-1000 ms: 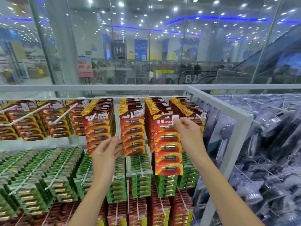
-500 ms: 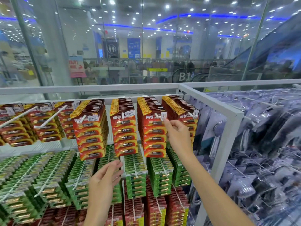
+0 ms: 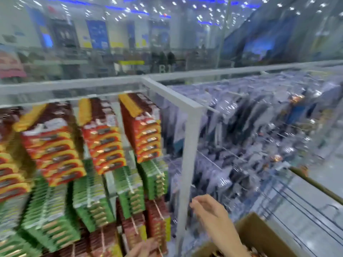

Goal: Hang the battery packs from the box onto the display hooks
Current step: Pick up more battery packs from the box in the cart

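Battery packs (image 3: 143,130) in red and yellow hang in full rows on the upper display hooks, green packs (image 3: 130,190) below them, all blurred. Our right hand (image 3: 209,210) hovers empty with fingers loosely curled above the cardboard box (image 3: 259,236) at lower right, beside the white rack post (image 3: 189,154). Only the fingertips of our left hand (image 3: 143,249) show at the bottom edge; we cannot tell its grip.

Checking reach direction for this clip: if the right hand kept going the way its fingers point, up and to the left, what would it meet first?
Probably the white frame post. The right hand has its fingertips beside it, though blur hides the gap.
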The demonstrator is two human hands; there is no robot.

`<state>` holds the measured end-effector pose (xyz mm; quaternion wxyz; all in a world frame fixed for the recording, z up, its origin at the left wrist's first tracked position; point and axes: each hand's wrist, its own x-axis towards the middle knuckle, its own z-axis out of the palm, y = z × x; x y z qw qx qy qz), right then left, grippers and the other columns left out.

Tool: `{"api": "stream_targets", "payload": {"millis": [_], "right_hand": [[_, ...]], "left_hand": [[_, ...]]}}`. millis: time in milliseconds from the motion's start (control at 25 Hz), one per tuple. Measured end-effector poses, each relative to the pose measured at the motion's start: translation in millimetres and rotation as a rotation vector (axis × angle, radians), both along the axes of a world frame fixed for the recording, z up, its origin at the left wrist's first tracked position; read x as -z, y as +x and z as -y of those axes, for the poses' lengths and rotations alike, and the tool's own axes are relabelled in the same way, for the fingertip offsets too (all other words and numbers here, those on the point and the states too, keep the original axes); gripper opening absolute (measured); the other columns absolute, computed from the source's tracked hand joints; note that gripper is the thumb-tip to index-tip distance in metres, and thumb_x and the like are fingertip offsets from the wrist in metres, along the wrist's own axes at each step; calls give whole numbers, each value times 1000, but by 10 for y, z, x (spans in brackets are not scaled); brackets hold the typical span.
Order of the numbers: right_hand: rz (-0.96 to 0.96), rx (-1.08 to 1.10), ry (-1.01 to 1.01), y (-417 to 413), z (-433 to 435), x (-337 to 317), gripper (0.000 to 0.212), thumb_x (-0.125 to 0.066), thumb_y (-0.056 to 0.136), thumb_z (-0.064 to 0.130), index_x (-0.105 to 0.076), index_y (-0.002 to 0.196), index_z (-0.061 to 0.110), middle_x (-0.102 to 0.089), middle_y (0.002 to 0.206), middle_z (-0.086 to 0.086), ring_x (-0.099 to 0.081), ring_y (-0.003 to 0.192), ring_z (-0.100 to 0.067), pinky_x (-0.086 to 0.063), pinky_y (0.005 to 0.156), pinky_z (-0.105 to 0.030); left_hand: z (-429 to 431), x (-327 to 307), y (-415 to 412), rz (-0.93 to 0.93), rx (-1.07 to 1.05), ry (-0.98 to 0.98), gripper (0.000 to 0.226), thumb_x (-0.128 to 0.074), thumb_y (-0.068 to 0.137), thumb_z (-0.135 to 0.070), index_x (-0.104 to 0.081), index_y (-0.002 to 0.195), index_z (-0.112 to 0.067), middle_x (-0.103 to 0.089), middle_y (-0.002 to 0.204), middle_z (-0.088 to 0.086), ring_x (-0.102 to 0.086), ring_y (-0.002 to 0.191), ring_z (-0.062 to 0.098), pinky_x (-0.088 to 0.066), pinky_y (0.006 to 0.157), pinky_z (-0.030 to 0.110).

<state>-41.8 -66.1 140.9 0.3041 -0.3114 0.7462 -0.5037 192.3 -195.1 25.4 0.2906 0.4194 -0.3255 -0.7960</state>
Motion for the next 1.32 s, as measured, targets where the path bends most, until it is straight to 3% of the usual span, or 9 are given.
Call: {"api": "stream_targets", "payload": {"millis": [80, 160, 200, 400, 560, 800, 880, 1000, 1320], "right_hand": [[-15, 128, 77, -271, -425, 406, 10, -70, 96, 34, -74, 91, 26, -76, 88, 6, -69, 84, -9, -53, 82, -31], [35, 220, 188, -515, -907, 868, 15, -71, 91, 40, -73, 89, 25, -74, 84, 4, -66, 77, -11, -50, 76, -32], [85, 253, 245, -623, -1163, 1110, 20, -70, 88, 43, -72, 87, 23, -71, 80, 4, -62, 74, -13, -48, 73, -32], [216, 353, 557, -938, -2044, 1809, 14, -66, 97, 36, -63, 99, 22, -65, 97, 3, -59, 99, -19, -41, 86, -30], [276, 311, 667, -1077, -2396, 2159, 22, -64, 99, 37, -66, 111, 19, -68, 105, 2, -63, 104, -21, -47, 87, -33], [281, 276, 679, -1128, -2501, 2323, 16, -60, 101, 33, -63, 112, 21, -66, 99, 11, -61, 93, -10, -47, 82, -31], [292, 258, 676, -1103, -2491, 2350, 16, -59, 101, 36, -62, 112, 25, -67, 102, 11, -63, 96, -9, -49, 86, -31], [323, 247, 675, -1079, -2495, 2365, 16, -59, 101, 38, -61, 113, 28, -68, 104, 12, -62, 97, -3, -48, 81, -21], [410, 277, 670, -1265, -2396, 2402, 18, -58, 103, 34, -61, 118, 24, -65, 108, 13, -59, 91, 3, -42, 61, -6]], "left_hand": [[-418, 293, -349, 102, 146, 63, 49, -103, 49, -2, -80, 91, 7, -73, 114, 28, -76, 85, 38, -62, 76, 41], [-965, 284, -822, 318, 174, -72, 7, -78, 88, 2, -82, 88, -5, -80, 83, 12, -72, 78, 32, -54, 81, 39], [-1239, 279, -992, 392, 217, -126, 17, -65, 98, 0, -80, 93, -6, -80, 78, 3, -70, 79, 28, -52, 80, 36], [-1808, 769, -1583, 470, 352, -57, 16, -63, 102, -15, -77, 96, -15, -78, 104, 5, -73, 96, 20, -56, 87, 33], [-1977, 1298, -2025, 625, 429, -121, 21, -68, 87, -40, -77, 83, -21, -76, 91, 6, -71, 85, 22, -54, 83, 38], [-1894, 2317, -2992, 849, 402, 36, 29, -65, 97, -23, -61, 69, -19, -66, 82, 6, -67, 85, 28, -56, 81, 39], [-1860, 2695, -3243, 1005, 369, 93, 20, -73, 93, -30, -71, 97, -10, -72, 100, 10, -70, 96, 32, -60, 92, 45], [-1882, 2781, -3489, 1156, 365, 107, 54, -80, 87, -39, -65, 126, -5, -70, 121, 15, -70, 106, 36, -61, 92, 48], [-1930, 2565, -3436, 1045, 275, 132, 17, -69, 97, -4, -65, 113, -5, -68, 118, 18, -73, 90, 35, -65, 68, 43]]}}
